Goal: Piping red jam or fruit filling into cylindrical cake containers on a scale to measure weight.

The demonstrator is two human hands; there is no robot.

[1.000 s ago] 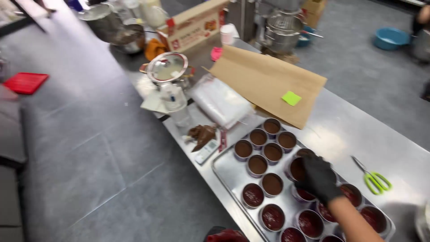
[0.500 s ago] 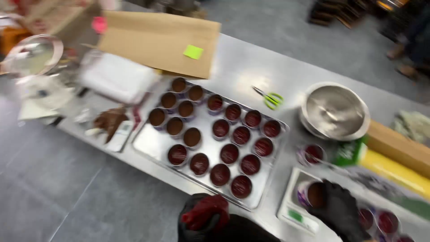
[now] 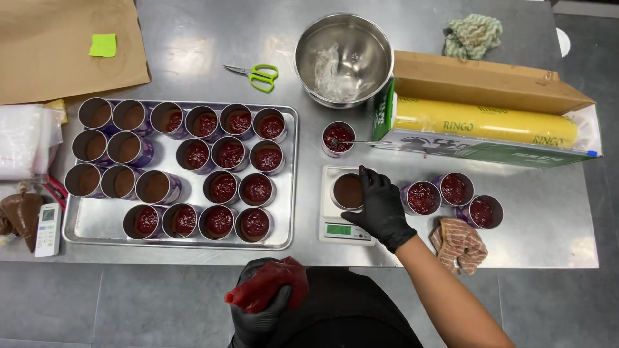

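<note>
My right hand (image 3: 380, 209), in a black glove, grips a small round tin of brown batter (image 3: 348, 191) that stands on a white digital scale (image 3: 345, 229). My left hand (image 3: 261, 309), also gloved, is held low near my body and squeezes a red piping bag (image 3: 271, 287). A metal baking tray (image 3: 97, 222) on the left holds several tins (image 3: 222, 187), some topped with red filling and some plain brown. A single red-filled tin with a spoon (image 3: 338, 137) stands just behind the scale. Three red-filled tins (image 3: 453, 189) stand to the right of my hand.
A steel mixing bowl (image 3: 343, 58), green-handled scissors (image 3: 255, 74), an open box with a roll of cling film (image 3: 487, 122), brown paper (image 3: 61, 45), two cloths (image 3: 459, 241), a chocolate piping bag (image 3: 19, 216) and a small white device (image 3: 46, 221) share the steel table (image 3: 548, 238).
The view has swung right and steadied over the scale. My right hand moved from the far right tins onto the tin on the scale. The piping bag stays in my left hand.
</note>
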